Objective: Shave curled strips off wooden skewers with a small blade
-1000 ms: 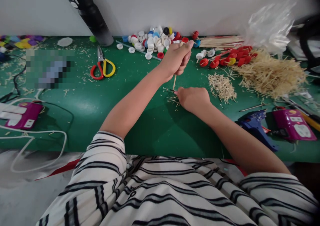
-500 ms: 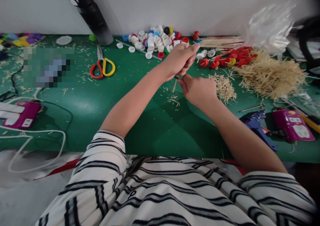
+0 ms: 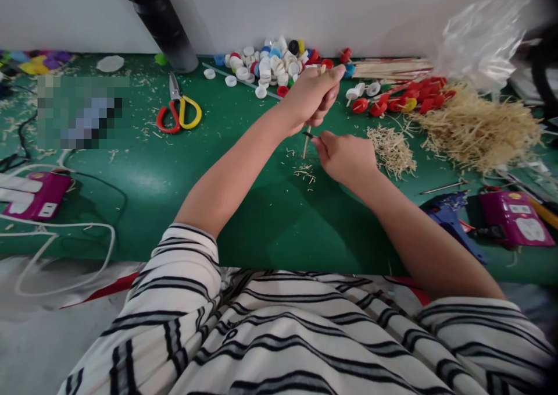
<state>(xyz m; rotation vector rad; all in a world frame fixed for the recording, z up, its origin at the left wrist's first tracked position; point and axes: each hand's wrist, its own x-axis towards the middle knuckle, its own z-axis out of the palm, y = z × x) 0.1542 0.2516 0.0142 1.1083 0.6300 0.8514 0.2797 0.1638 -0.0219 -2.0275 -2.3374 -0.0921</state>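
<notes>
My left hand (image 3: 314, 97) is closed around a thin wooden stick (image 3: 307, 143), whose lower end points down toward the green table (image 3: 270, 220). In my right hand (image 3: 346, 155), also closed, is a small dark blade (image 3: 308, 135); its handle is hidden by my fingers. The blade's tip lies close beside the stick, and I cannot tell whether they touch. Below the stick, a few pale wood shavings (image 3: 305, 174) lie on the table. Just right of my right hand is a small heap of short wood shavings (image 3: 391, 150).
Bottle caps (image 3: 274, 63) are piled behind my hands. Red caps on sticks (image 3: 418, 97), bundled sticks (image 3: 387, 68) and a big shavings heap (image 3: 479, 128) lie right, near a blue glue gun (image 3: 453, 217). Scissors (image 3: 179, 107) and a black bottle (image 3: 165, 28) stand left.
My right hand and the blade have drawn slightly away from my left hand, leaving more of the stick showing. The whole view has shifted a little.
</notes>
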